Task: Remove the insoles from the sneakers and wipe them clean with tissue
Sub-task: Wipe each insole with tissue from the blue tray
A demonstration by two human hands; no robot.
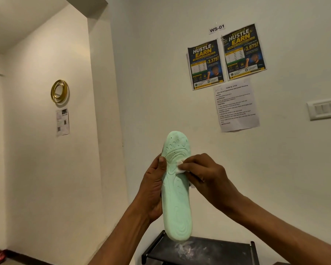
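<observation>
Left grip (154,185) clasps the mint-green insole (177,196) upright by its left edge; right grip (204,174) pinches white tissue (180,167) against its forefoot. Above and right of the insole: "WS-01" label (216,28), two "HUSTLE & EARN" posters (205,64), an "Insole Cleaning" sheet (236,106).

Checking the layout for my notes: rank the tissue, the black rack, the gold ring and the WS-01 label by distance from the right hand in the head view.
1. tissue: under the right hand fingers, pressed on the insole.
2. black rack: below the hands, at the bottom edge.
3. WS-01 label: high on the wall, above the posters.
4. gold ring: far left wall.
</observation>
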